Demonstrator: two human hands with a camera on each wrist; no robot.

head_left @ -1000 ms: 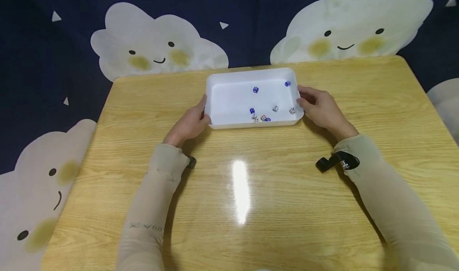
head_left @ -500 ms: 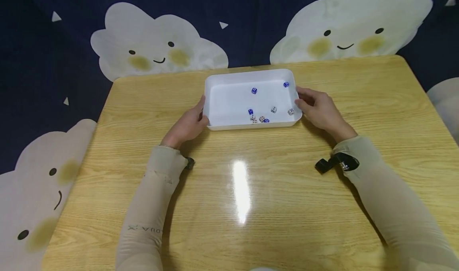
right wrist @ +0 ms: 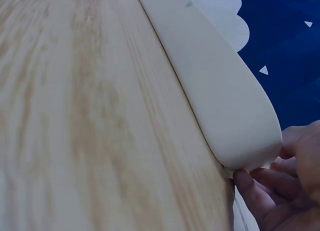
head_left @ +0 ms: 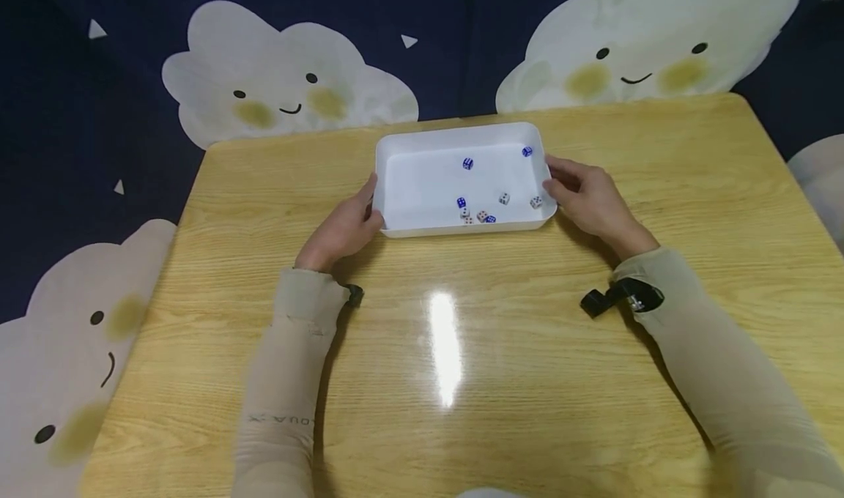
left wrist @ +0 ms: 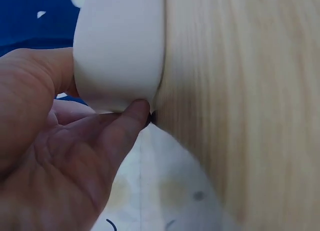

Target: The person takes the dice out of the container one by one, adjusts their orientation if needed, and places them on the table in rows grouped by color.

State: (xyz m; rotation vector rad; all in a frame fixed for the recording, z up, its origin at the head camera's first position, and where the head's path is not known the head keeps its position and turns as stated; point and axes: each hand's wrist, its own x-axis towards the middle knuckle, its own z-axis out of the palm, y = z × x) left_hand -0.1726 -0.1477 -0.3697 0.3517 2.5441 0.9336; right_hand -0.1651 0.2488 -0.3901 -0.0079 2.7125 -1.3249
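Note:
A white rectangular tray [head_left: 422, 183] sits near the far edge of the wooden table. Inside are several dice: a blue die [head_left: 467, 163] toward the back, another blue die [head_left: 527, 151] in the far right corner, a white die [head_left: 536, 201] near the right wall, and a cluster by the front wall. My left hand [head_left: 341, 227] grips the tray's left end; in the left wrist view a fingertip [left wrist: 139, 110] touches its lower edge. The right end is held by my right hand [head_left: 596, 201], with a fingertip [right wrist: 243, 179] at the lower corner.
The wooden table [head_left: 395, 351] stretches toward me, with a bright light reflection on it. A dark blue cloth [head_left: 455, 15] with white clouds hangs behind the table and at its sides. Part of a white object [head_left: 488, 493] shows at the bottom edge.
The tray has shifted very slightly left, with both hands still holding it. My left forearm has moved a little to the right. The dice keep their places in the tray.

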